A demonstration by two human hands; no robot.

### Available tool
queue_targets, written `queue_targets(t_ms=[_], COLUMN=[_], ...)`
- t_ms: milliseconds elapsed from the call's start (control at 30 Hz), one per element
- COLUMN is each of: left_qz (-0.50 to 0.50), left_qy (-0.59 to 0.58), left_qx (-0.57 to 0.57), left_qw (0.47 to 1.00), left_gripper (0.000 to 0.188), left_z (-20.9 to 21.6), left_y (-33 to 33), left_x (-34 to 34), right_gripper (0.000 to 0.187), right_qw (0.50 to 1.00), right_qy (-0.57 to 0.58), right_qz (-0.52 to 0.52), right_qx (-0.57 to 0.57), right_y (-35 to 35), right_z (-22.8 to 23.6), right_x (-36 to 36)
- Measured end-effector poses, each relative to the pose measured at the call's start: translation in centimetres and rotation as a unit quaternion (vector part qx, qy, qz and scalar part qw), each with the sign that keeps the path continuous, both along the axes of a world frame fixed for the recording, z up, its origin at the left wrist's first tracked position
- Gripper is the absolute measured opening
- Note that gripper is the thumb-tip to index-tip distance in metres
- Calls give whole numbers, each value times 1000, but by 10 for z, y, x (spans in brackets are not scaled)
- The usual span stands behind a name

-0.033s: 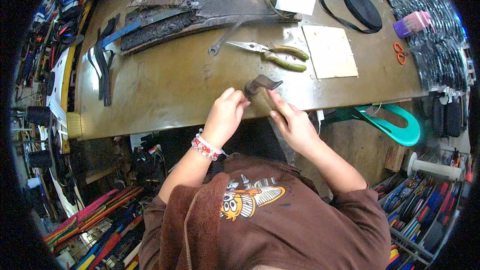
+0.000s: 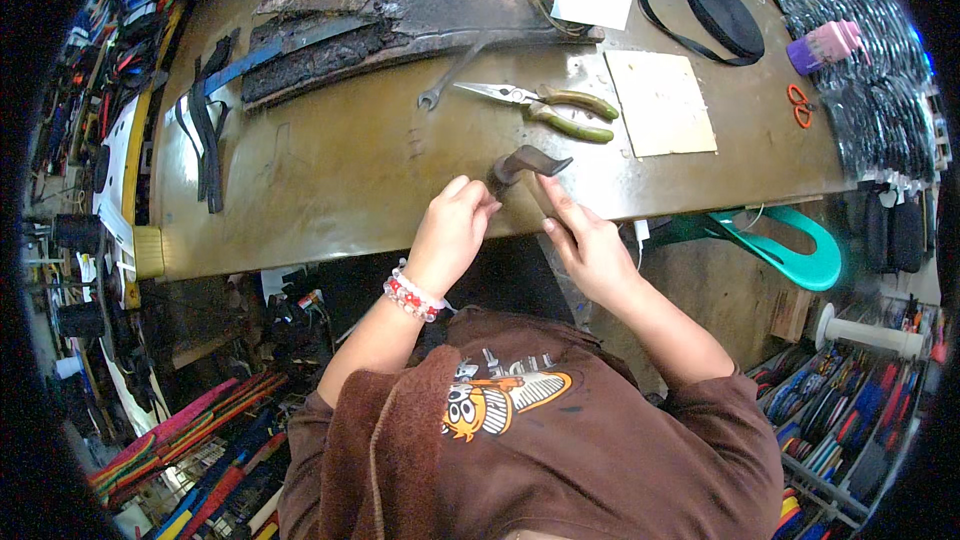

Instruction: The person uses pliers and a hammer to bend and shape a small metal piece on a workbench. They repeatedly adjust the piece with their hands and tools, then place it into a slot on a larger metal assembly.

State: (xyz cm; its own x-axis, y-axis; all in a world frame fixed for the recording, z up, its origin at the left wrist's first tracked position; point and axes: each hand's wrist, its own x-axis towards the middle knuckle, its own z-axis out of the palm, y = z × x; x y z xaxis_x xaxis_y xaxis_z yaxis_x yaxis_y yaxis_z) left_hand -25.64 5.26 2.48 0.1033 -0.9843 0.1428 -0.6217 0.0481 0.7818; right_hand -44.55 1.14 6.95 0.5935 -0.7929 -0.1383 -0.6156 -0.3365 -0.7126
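At the table's near edge, my right hand [image 2: 600, 255] holds a hammer [image 2: 530, 162] with a dark, curved metal head, the index finger stretched up towards the head. Only a short piece of its handle shows. Just left of the hammer head, my left hand [image 2: 455, 230] is closed in a pinch close to the table's edge. Whatever lies between those fingertips is too small or hidden to make out. Beyond the hammer lie long-nose pliers [image 2: 545, 110] with green handles, jaws pointing left. A metal wrench [image 2: 430, 98] rests left of the pliers.
A dark, crusted board [image 2: 440, 15] spans the far side of the table [image 2: 330, 180]. Black straps [image 2: 210, 130] lie at left. On the right are a pale square pad [image 2: 660, 105], a black webbing roll [image 2: 725, 18], orange scissors [image 2: 800, 106] and a bottle [image 2: 825, 46].
The hammer head has shifted slightly to the right. My right index finger has moved a little; my left hand stays in place.
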Motion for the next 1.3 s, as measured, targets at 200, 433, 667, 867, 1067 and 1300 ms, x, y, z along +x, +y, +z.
queue_targets(t_ms=[200,433,667,867,1067,1300], left_qz=[10,-1,-8,4,24,60], left_qy=[47,2,-14,-34,70,229], left_qx=[32,21,45,9,23,51], left_qw=[998,1000,999,999,997,970], left_gripper=[11,13,11,10,13,9], left_z=[-3,-5,0,-3,-1,8], left_y=[1,1,2,3,18,52], left_x=[7,11,12,10,15,26], right_gripper=[57,51,51,50,56,37], right_qw=[971,996,998,975,975,869], right_qy=[-141,-10,24,-57,-3,108], right_qz=[-23,-26,-35,-4,-39,-145], right_qx=[-193,-82,-48,-214,-217,-461], right_y=[6,14,19,23,-17,-85], right_z=[-6,5,2,-5,-14,-21], right_x=[3,11,17,13,-9,-22])
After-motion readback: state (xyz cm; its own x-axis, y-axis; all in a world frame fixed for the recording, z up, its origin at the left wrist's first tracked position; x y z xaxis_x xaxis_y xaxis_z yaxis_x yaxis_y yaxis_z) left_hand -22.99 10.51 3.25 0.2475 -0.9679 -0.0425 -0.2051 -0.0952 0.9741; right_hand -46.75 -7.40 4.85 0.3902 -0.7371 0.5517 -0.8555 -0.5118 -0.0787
